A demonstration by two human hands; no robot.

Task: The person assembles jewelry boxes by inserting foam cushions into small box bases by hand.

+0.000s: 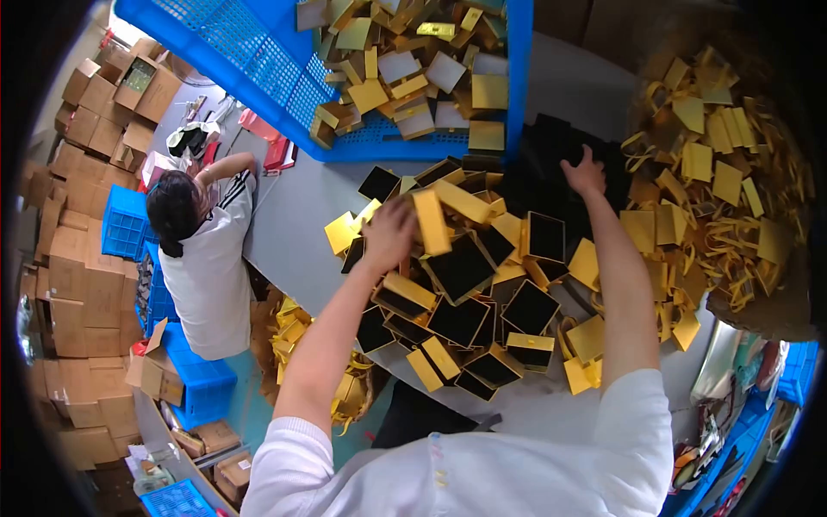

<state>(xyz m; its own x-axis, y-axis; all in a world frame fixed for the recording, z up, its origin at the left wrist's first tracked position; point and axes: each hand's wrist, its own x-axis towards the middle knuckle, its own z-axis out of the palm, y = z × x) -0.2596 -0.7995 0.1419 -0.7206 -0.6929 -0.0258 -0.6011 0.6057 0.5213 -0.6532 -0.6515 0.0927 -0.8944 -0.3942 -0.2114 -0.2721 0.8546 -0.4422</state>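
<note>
My left hand [390,233] is over the pile in the middle of the table, slightly blurred, its fingers closed at the side of a small gold box [431,222] that stands tilted. Under and around it lie gold boxes with black insides or black faces [465,265], heaped at many angles. My right hand [585,171] reaches further out, fingers apart and nothing seen in it. It is over a heap of black pieces [560,142], too dark to make out, between the pile and the blue crate [413,152].
Gold boxes fill the blue crate at the back. On the right is a large heap of gold bags with ribbon handles [724,189]. A co-worker [207,250] is at the table's left side. Cardboard cartons [77,293] are stacked at far left, near blue crates [196,379].
</note>
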